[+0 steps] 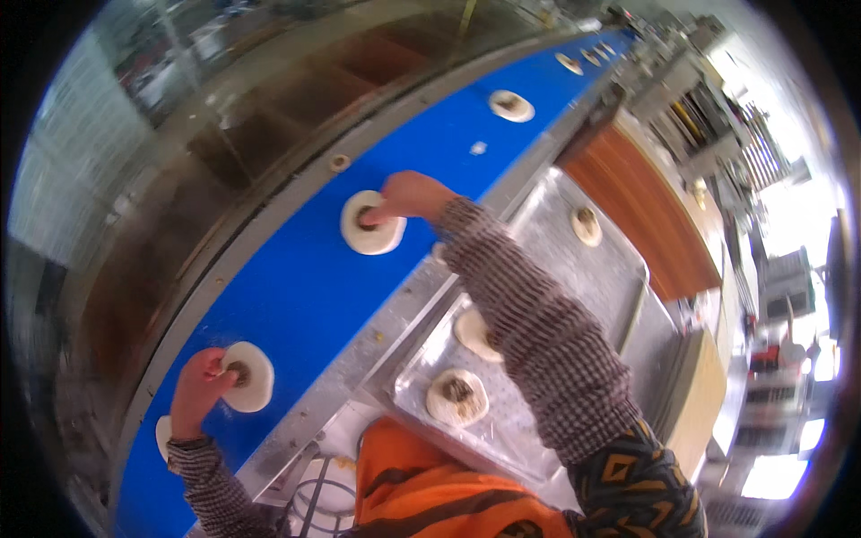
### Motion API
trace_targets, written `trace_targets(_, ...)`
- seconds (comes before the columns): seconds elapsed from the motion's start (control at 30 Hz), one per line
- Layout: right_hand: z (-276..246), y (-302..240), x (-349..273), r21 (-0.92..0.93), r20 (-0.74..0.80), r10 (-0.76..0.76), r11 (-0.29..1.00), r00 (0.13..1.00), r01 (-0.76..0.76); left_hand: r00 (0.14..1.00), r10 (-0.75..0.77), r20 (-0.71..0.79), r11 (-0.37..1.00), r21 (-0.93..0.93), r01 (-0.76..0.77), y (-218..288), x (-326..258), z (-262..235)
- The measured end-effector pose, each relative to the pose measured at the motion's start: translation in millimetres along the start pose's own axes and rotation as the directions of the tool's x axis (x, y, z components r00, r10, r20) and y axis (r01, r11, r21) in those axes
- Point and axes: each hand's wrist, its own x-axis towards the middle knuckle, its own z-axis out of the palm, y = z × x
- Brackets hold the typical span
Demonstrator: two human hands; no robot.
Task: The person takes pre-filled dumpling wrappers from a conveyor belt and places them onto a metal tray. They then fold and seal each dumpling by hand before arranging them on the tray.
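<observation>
On the blue belt [296, 300], left dough round [255, 391] lay near, right dough round [381, 239] farther; left hand [199, 393] and right hand [416, 197] fingered fillings [241, 374], pinch unclear. Dough looked soft, light, tearable; best supported underneath.

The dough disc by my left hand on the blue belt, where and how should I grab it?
Probably best by the right edge of that dough disc, coming in low from the right and slipping underneath. It lies flat, with a broad band of plain dough there, while the brown filling sits left of centre and could smear. Your left hand overlaps its left edge.
</observation>
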Motion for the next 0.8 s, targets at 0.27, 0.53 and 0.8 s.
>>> trace_targets(0.27,103.4,-89.5,-31.2,0.209,-0.496,-0.101,0.95,0.862,0.231,0.982,-0.034,0.187,0.987,0.159,0.004,-123.9,-9.9,-31.7)
trace_targets(0.53,126.4,-156.4,-80.9,0.424,-0.305,-0.175,0.855,0.936,0.298,0.989,-0.019,-0.147,0.849,0.519,0.093,-174.5,-97.8,-27.9)
trace_targets(0.8,75.6,-85.6,-153.9,0.846,-0.346,-0.284,0.317,0.894,0.428,0.969,-0.103,-0.227,0.934,-0.357,0.015,-106.6,-130.9,9.7)
